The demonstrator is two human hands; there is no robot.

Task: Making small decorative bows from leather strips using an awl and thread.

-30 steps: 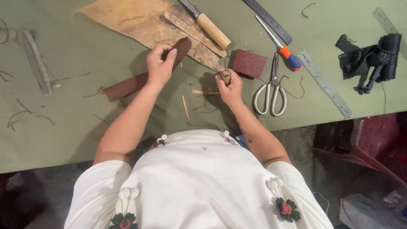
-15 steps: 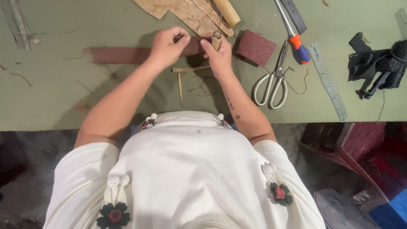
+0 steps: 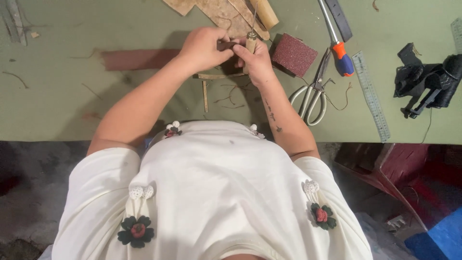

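A long brown leather strap (image 3: 137,58) lies flat on the green table (image 3: 72,106). My left hand (image 3: 204,48) pinches its right end. My right hand (image 3: 255,60) is closed around a small wooden-handled tool (image 3: 250,41) whose thin metal tip points away from me, right beside my left fingers. Both hands meet over the strap's end, which they hide. Thin wooden sticks (image 3: 211,77) lie just below the hands.
A tan leather sheet (image 3: 216,9) and a wooden handle (image 3: 264,14) lie beyond the hands. To the right are a maroon sanding block (image 3: 293,54), scissors (image 3: 313,94), an orange-and-blue screwdriver (image 3: 339,53), a steel ruler (image 3: 370,94) and a black clamp (image 3: 428,79). Thread scraps litter the table.
The strap end, held lifted a second ago, now lies level on the table. Both hands have closed together over it, and the view has tilted down toward my body.
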